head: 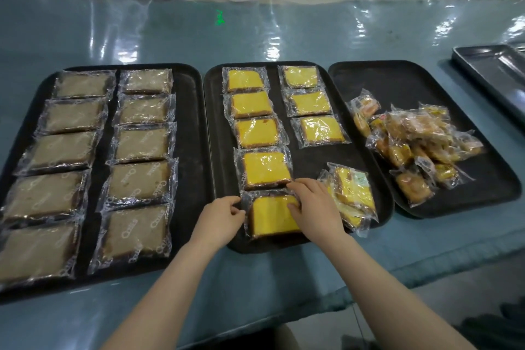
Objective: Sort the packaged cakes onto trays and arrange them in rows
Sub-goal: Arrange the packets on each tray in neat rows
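Step in hand: you are seating the fifth yellow cake (272,217) at the near end of the left row on the middle tray (309,156), just below the fourth one and touching its wrapper edge

Left hand (220,217): your grip is pinching the wrapper's left seam between thumb and fingertips, nearly closed on the film, not on the cake itself

Right hand (314,204): your grip is lying flat and spread over the packet's upper right corner, pressing it down; it is not wrapping around anything

Row count: the left row is filling to five, the right row is holding three

Waiting stock: a small stack of yellow cakes (350,196) is leaning at the tray's near right corner, just beside your right hand

Left tray (187,128): two full rows of brown cakes (136,142) are sitting there, looking finished

Right tray (397,79): a loose pile of small cakes (417,145) is lying unsorted

Next move, as a judgement: you are likely needing to square this packet with the row above, let go, then be reaching to the leaning stack for a packet to continue the right row below its third cake

Care: the film is looking slippery, so you are better off lifting than dragging
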`<state>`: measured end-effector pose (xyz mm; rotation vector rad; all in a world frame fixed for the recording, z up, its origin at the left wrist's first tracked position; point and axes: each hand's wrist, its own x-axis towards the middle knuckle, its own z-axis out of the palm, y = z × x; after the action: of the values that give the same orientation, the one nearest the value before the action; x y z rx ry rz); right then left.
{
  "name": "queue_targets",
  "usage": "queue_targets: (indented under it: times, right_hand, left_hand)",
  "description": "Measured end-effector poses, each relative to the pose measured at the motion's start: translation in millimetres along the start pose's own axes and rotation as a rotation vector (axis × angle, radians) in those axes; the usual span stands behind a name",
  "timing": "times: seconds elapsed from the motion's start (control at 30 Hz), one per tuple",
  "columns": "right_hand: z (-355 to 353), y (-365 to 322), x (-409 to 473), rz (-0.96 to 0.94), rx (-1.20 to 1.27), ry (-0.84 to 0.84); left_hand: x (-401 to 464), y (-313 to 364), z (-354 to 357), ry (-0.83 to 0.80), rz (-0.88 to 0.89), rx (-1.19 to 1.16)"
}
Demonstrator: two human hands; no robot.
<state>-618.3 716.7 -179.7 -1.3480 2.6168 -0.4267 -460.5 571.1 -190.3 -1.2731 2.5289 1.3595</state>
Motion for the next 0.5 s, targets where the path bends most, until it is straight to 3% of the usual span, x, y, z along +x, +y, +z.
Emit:
queue_targets:
  times: [0.23, 0.43, 0.5]
  right_hand:
    - [-20.7, 55.2, -12.0, 0.144, 0.009, 0.046]
    - [-35.3, 110.6, -21.1, 0.177, 0.040, -0.219]
    - [-39.1, 123.4, -21.5, 0.114, 0.023, -0.194]
  left_hand:
    - [7.2, 5.8, -10.3, 0.042, -0.020, -0.046]
    - [9.2, 23.0, 2.7, 0.047, -0.031, -0.164]
    - [10.5, 34.4, 10.5, 0.056, -0.043, -0.220]
